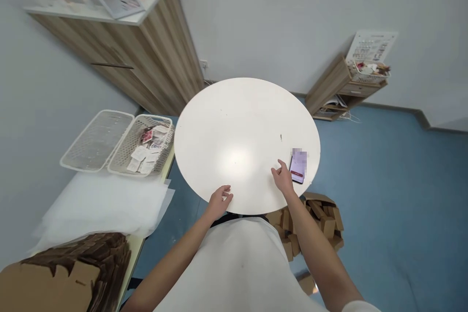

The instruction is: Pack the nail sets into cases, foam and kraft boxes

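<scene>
Plainly, one smooth, glossy white round table (237,102) fills the middle of the frame, a bright glare on its surface. Two bare hands are over its near edge: the left hand (219,201), at lower centre, has loosely curved fingers parted from the thumb; the right hand (283,178), right of centre, is half open with its index finger extended. Whether either touches the tabletop, I cannot tell. One flat, rectangular smartphone (298,168), its screen lit and partly pixelated, lies right of centre, just beside the right hand. Two perforated white plastic baskets (155,118) sit side by side at left, above a stack of translucent, filmy sheets (106,202). Folded brown cardboard (51,282), ridged along its edges, fills the lower left corner.
</scene>
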Motion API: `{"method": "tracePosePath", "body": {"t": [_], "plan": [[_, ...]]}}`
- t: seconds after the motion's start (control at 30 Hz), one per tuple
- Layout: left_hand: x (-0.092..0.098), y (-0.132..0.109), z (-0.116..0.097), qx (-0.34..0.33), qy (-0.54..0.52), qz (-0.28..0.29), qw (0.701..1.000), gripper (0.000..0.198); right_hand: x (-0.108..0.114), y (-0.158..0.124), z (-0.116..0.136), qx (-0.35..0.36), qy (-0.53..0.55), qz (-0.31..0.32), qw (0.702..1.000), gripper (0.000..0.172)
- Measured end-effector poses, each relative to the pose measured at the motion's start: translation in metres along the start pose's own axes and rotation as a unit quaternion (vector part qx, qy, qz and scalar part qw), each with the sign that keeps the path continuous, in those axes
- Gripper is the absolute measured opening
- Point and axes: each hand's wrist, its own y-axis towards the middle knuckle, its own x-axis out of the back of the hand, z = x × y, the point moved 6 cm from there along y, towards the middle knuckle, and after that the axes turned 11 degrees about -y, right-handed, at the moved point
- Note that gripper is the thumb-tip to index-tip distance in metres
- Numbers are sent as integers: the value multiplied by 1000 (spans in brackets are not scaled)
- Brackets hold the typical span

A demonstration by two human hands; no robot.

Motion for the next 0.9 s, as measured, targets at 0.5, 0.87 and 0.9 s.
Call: {"method": "tracePosePath", "body": {"t": [0.5, 0.87, 0.9], "plan": [[110, -44, 11, -8, -66, -238, 969, 39, -120, -32, 170, 285, 36, 281, 916, 38], [203, -36, 13, -22, -98, -300, 949, 38, -192, -39, 240, 339, -31, 333, 880, 34], [217, -32, 15, -22, -97, -303, 948, 37, -200, -39, 249, 340, -37, 333, 879, 34]]}}
